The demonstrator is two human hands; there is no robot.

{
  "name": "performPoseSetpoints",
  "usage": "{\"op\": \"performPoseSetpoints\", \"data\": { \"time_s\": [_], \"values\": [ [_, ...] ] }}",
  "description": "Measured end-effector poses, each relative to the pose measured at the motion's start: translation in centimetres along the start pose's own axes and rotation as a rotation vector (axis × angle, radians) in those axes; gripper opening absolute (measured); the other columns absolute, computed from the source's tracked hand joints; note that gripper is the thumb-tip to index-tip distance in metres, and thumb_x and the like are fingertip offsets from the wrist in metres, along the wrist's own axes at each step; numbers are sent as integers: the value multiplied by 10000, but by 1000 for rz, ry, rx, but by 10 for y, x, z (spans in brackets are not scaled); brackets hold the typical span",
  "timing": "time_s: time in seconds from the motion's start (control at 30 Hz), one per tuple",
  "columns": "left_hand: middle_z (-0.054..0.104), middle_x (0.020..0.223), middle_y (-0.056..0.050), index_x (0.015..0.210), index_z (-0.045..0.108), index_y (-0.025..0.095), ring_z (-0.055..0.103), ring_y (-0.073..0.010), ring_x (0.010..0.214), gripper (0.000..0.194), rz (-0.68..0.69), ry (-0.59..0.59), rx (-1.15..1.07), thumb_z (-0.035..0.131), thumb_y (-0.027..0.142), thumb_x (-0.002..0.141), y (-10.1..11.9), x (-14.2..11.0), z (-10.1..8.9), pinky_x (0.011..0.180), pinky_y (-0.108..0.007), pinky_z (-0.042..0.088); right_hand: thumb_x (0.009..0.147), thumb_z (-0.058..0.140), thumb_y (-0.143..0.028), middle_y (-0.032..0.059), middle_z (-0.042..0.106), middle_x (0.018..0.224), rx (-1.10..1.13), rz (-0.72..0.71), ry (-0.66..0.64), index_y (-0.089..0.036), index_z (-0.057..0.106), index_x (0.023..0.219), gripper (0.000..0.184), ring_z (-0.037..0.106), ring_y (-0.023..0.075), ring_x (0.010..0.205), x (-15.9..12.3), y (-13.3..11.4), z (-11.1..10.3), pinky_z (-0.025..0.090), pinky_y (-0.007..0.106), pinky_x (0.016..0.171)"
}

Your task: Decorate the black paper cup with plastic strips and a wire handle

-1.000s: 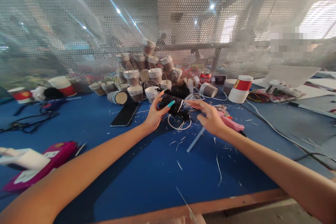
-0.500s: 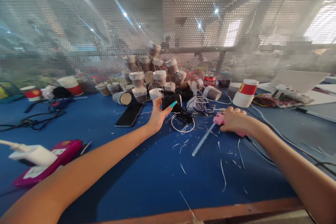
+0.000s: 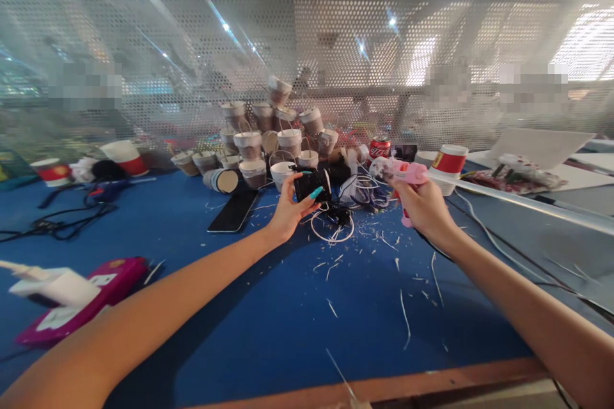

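Note:
My left hand (image 3: 286, 214) is closed around a small cup wrapped in black (image 3: 309, 188), its pale rim facing right. A pink glue gun (image 3: 407, 174) is gripped in my right hand (image 3: 426, 208), raised above the table with its nozzle end pointing left. From its back a long clear glue stick (image 3: 518, 198) juts out to the right. Between the hands lie a coil of white wire (image 3: 333, 239) and tangled cords. Behind my left hand stands a stack of small handled cups (image 3: 248, 146), brown below and white at the rim.
A black phone (image 3: 233, 211) lies left of centre. At the left sits a magenta power strip (image 3: 125, 275) with a white plug (image 3: 62, 287). Red-and-white paper cups (image 3: 451, 160) and a red soda can (image 3: 380, 147) stand behind. White scraps litter the blue table (image 3: 268, 332).
My right hand has lifted the glue gun off the table and turned it, so the glue stick now points right. My left hand keeps the black-wrapped cup in nearly the same place.

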State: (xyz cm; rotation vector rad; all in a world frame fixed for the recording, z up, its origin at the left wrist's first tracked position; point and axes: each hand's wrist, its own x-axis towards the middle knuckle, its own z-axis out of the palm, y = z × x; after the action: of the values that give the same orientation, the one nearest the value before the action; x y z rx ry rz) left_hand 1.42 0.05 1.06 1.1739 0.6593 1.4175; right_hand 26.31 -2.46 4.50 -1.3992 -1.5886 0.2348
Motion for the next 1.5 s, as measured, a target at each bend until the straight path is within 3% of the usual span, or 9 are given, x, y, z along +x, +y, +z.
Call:
{"op": "performPoseSetpoints", "data": {
  "time_s": [0.17, 0.33, 0.5, 1.0, 1.33, 1.5],
  "values": [
    [478, 1121, -1, 966, 520, 265, 541, -167, 939, 374, 7, -11, -20, 737, 363, 676, -1, 0, -2, 715, -350, 585, 735, 525, -415, 35, 629, 581, 528, 182, -189, -177, 580, 693, 248, 564, 151, 451, -8, -11, 8, 459, 274, 433],
    [495, 1078, 2, 925, 531, 238, 525, -168, 946, 332, 7, -18, -3, 738, 325, 681, -2, 0, -1, 704, -348, 587, 753, 523, -494, 29, 591, 443, 630, 237, -390, -168, 588, 641, 351, 457, 120, 272, -16, -17, 7, 336, 237, 258],
    [478, 1110, 19, 958, 537, 253, 532, -158, 953, 341, 19, -14, 30, 734, 255, 680, -2, -1, -1, 713, -324, 580, 713, 539, -487, 21, 579, 434, 744, 187, -346, -161, 579, 648, 334, 412, 104, 234, -19, -22, 4, 299, 226, 221],
    [477, 1146, 18, 998, 553, 273, 542, -155, 947, 375, 20, -40, 34, 735, 230, 673, 0, -2, 2, 683, -265, 571, 702, 536, -455, 33, 601, 464, 728, 181, -385, -166, 583, 590, 313, 425, 106, 238, -19, -13, 9, 330, 230, 216],
    [490, 1142, 12, 995, 555, 281, 542, -174, 968, 382, 16, -27, 25, 744, 248, 664, 0, -2, 1, 697, -292, 567, 689, 548, -462, 10, 587, 441, 694, 241, -429, -159, 607, 736, 312, 473, 135, 262, -18, -17, 6, 383, 243, 233],
    [503, 1141, 12, 998, 550, 275, 547, -181, 987, 390, 13, -23, 16, 748, 251, 663, 1, -2, 1, 708, -303, 576, 733, 547, -440, 0, 576, 440, 676, 242, -431, -170, 584, 690, 276, 474, 118, 271, -19, -12, 6, 386, 220, 249]
  ]
}}
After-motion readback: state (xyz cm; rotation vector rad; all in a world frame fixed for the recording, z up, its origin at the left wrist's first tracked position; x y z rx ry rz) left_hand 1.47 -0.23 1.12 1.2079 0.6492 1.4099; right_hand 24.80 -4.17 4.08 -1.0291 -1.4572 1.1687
